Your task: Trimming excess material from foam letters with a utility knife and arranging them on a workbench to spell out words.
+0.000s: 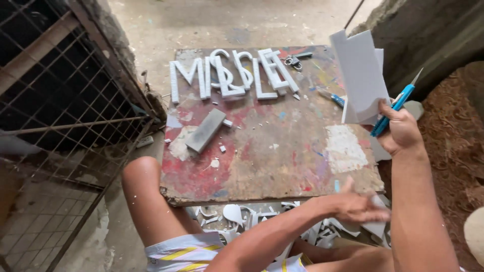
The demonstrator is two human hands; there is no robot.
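Right hand (401, 132) raised above the right edge of the paint-stained square wooden board (282, 166), fingers pinched around two things at once: a stack of white foam sheet pieces (360, 75) held upright, and a blue-handled utility knife (396, 106) with blade tip pointing up and away, clear of the board. Left hand (355, 207) low at the board's near right corner, fingers flat and pressed together, blurred, holding nothing, just above white foam offcuts (242, 216) scattered on the floor between the legs. Row of white cut-out foam letters (229, 75) lying at the far edge of the board, several overlapping; grey rectangular block (205, 130) lying flat at left-centre, apart from them. Small metal key clip (293, 62) beside the letters. Risks, as judged: exposed blade sharing one grip with the sheets, so a slip could nick the foam or the fingers; bare knee (143, 176) close under the board's near left corner; a sweep across the board could scatter loose letters. Containers: none visible; scraps loose on the floor. Wire mesh gate (65, 116) at left.
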